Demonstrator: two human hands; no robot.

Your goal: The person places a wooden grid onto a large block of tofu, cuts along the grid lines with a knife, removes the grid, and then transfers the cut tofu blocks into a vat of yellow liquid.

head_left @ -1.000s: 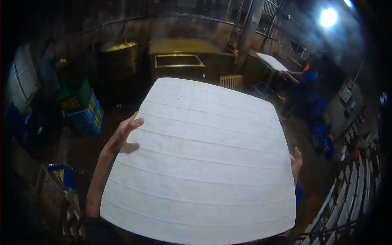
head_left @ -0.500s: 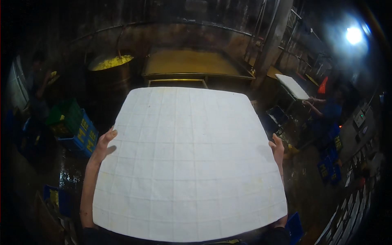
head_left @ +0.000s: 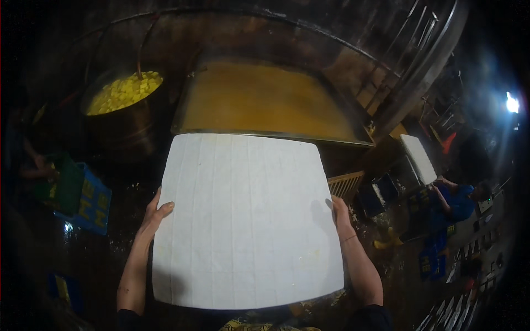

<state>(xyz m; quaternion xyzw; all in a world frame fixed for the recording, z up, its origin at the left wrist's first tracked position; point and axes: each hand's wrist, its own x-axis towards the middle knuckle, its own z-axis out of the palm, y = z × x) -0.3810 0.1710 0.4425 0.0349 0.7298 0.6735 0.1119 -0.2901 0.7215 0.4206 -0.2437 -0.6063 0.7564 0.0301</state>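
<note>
A large square white slab (head_left: 248,220), apparently pressed tofu scored with grid lines, spans the middle of the view in front of my body. My left hand (head_left: 158,212) grips its left edge, the thumb lying over the top face. At the opposite edge my right hand (head_left: 340,212) holds on, its fingers mostly hidden beneath. Whatever supports the slab from below cannot be seen. Just beyond its far edge lies a wide rectangular vat (head_left: 265,134) filled with yellow-brown liquid (head_left: 265,99).
Yellow blocks (head_left: 126,95) fill a round metal barrel (head_left: 118,132) at the far left. Green (head_left: 58,185) and blue (head_left: 94,204) crates stand below it, beside a person's arm. On the right, a person in blue (head_left: 458,201) handles another white slab (head_left: 418,159). A slatted wooden rack (head_left: 346,185) sits nearer.
The slab has shifted with both my hands toward the vat and appears smaller. My view has tilted and moved closer to the vat and barrel.
</note>
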